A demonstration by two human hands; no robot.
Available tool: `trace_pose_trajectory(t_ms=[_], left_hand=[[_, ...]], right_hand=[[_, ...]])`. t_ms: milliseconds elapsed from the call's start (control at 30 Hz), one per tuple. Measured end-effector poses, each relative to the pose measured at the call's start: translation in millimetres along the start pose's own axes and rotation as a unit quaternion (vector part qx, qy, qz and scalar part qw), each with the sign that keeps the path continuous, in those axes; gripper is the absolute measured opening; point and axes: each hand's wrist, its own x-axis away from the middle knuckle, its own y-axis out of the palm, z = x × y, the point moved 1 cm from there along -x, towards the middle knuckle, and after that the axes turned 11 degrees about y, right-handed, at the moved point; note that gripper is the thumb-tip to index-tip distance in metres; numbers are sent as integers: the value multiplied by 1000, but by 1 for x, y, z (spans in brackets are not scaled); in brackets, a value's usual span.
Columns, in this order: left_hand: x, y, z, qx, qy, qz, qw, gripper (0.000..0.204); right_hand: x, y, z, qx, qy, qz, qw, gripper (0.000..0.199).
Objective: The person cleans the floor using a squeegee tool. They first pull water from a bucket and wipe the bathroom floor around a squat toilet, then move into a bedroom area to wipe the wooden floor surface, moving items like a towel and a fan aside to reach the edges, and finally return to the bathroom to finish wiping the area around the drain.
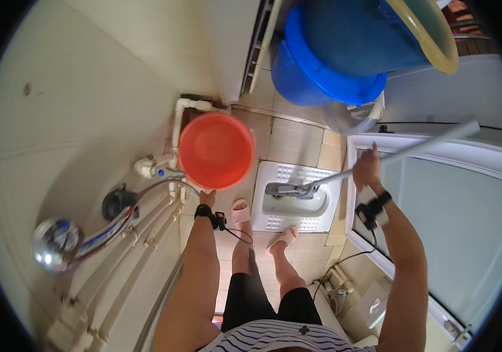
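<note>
My left hand is closed at the near rim of a round red plastic basin; part of its fingers is hidden. The basin is beside the wall pipes, and its inside looks smooth and bare. My right hand is wrapped around the pale pole of a mop, its index finger pointing away from the pole. Slanting down to the left, the pole ends in a narrow grey mop head. That head lies over the bowl of a white squat toilet set in the tiled floor.
A tap and a chrome shower head on a hose are at the left wall, above white pipes. Blue buckets stand stacked at the far right. A frosted-glass door fills the right side. A cable hangs by my right wrist.
</note>
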Motion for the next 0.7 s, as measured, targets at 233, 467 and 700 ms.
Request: trace_pose_trajectory(t_ms=[233,467,700], left_hand=[[27,-63,22,449,-68,69,888,37],[25,-20,58,537,-78,76,836,15],[80,-18,86,414,-46,176,892,20]], right_hand=[[223,105,-53,-274,120,-199,933,14],[379,183,-160,-658,202,-649,324,24],[450,189,-190,-773,170,-590,159,20]])
